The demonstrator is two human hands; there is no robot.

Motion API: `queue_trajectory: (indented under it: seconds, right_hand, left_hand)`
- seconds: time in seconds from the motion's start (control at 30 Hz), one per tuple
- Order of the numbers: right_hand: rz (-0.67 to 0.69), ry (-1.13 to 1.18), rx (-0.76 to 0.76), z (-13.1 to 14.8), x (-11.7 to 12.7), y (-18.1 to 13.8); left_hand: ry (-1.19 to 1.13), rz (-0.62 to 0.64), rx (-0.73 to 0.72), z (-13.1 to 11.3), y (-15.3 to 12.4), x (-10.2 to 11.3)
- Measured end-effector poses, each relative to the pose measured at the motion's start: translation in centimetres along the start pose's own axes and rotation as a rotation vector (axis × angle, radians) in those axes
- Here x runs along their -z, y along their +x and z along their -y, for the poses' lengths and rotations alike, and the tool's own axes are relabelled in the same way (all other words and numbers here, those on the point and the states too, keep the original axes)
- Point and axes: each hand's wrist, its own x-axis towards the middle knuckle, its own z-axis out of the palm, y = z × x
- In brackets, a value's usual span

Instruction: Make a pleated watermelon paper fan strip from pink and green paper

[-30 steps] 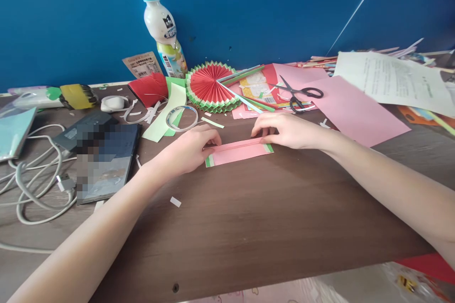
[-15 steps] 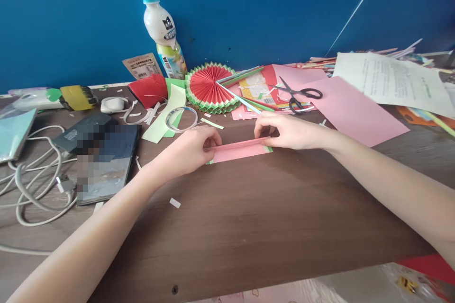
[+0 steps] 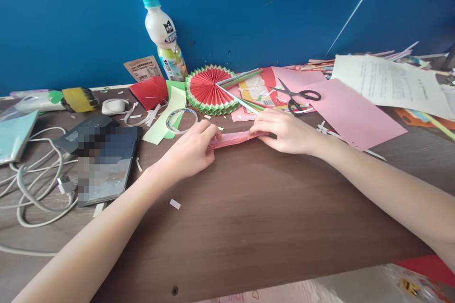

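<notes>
Teal-capped bottle (image 3: 161, 33) stands by blue wall (image 3: 249, 14); white cable (image 3: 35, 225) looped beside dark flat device (image 3: 110, 165).

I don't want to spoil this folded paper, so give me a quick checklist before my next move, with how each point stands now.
1. Left hand gripping one end of the folded pink paper: ok.
2. Right hand gripping the other end: ok.
3. Paper layers lined up at both ends: cannot tell, fingers cover them.
4. Scissors apart from both hands: ok, they lie beyond the right hand.
5. Table free of loose scraps: not ok, a white scrap lies nearer you than the paper.
</notes>
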Motion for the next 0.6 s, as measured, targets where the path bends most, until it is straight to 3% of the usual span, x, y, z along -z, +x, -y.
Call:
queue_trajectory:
  seconds: [0.23,0.4,0.6]
  right_hand:
    - [0.23,0.228,-0.219,0.3,0.0,-0.2]
    - [0.174,0.306,-0.288,0.2,-0.8,0.0]
    - [0.075,0.183,-0.076,0.1,-1.6,-0.1]
  left_hand:
    - [-0.053,0.071,0.039,0.1,0.1,-0.5]
    - [-0.147,0.038,0.09,0.1,0.3,-0.4]
    - [0.048,-0.001,-0.049,0.0,0.1,-0.9]
